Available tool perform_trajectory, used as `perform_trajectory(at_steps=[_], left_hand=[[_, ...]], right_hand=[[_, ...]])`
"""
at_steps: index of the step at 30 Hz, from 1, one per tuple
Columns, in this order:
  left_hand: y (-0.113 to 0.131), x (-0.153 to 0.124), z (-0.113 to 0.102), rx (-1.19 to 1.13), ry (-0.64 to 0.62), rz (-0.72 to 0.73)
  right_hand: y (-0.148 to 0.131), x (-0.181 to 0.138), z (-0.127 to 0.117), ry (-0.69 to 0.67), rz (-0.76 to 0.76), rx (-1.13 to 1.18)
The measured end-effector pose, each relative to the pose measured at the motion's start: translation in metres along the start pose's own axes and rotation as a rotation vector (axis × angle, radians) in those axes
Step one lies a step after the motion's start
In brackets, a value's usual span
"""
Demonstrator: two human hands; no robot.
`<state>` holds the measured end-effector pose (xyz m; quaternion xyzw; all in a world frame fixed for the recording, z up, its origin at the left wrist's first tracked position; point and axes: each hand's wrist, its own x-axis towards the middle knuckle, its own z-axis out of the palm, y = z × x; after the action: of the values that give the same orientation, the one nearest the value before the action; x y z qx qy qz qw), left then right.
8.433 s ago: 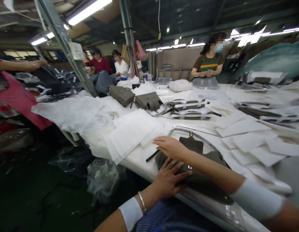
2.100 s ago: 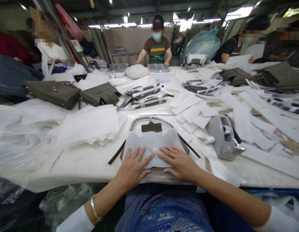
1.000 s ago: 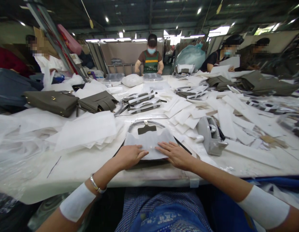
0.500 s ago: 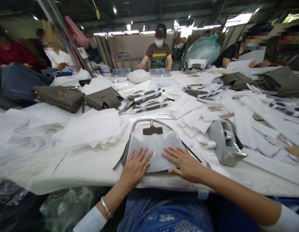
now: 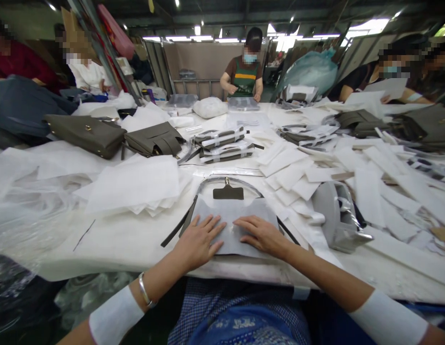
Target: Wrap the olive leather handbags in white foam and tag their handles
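Observation:
An olive-grey handbag lies flat at the table's near edge, covered by a thin white sheet (image 5: pixel 232 215); its flap tab (image 5: pixel 228 193) and wrapped handle (image 5: pixel 208 182) show beyond the sheet. My left hand (image 5: pixel 199 240) lies flat on the sheet's left half, fingers spread. On the right half rests my right hand (image 5: pixel 260 233), palm down, fingers together and slightly bent. Both hands press the sheet and hold nothing. Thin dark straps (image 5: pixel 177 230) stick out at the bag's sides.
A stack of white sheets (image 5: pixel 136 184) lies left, a grey tape dispenser (image 5: pixel 336 216) right. Finished olive bags (image 5: pixel 86 133) and wrapped strap bundles (image 5: pixel 222 145) sit farther back. Loose white paper pieces (image 5: pixel 290 172) cover the right side. Several people work around the table.
Since half a second ago my hands have drawn closer together on the sheet, the right sliding left toward the middle. The sheet stays over the bag.

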<state>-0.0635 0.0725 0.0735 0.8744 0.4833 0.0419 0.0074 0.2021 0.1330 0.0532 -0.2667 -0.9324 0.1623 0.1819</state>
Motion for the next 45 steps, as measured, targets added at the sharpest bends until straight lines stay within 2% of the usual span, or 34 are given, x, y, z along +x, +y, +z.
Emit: perform_trajectory(at_steps=[9, 17, 22, 27, 30, 34, 39, 45], left_hand=[[0.000, -0.011, 0.018, 0.042, 0.091, -0.022], [0.003, -0.010, 0.012, 0.070, 0.091, -0.003], [0.002, -0.004, 0.005, 0.075, 0.037, 0.022], [-0.005, 0.007, -0.011, 0.009, -0.066, 0.033], [-0.015, 0.010, -0.016, -0.011, -0.102, 0.107], [-0.027, 0.003, -0.004, -0.019, -0.049, 0.194], [-0.029, -0.012, 0.015, 0.069, -0.009, 0.172], [-0.029, -0.011, 0.015, 0.035, -0.034, 0.141]], right_hand=[[-0.003, 0.009, -0.006, -0.105, -0.040, -0.026], [-0.004, 0.004, -0.005, -0.080, -0.081, -0.097], [-0.001, 0.001, 0.003, -0.020, -0.054, -0.042], [-0.006, 0.012, -0.003, -0.140, 0.020, -0.052], [-0.006, 0.016, -0.011, -0.209, 0.043, -0.058], [0.003, 0.013, -0.017, -0.265, 0.007, 0.009], [0.012, 0.014, -0.019, -0.348, 0.003, 0.142], [0.012, 0.020, -0.018, -0.338, 0.007, 0.171]])
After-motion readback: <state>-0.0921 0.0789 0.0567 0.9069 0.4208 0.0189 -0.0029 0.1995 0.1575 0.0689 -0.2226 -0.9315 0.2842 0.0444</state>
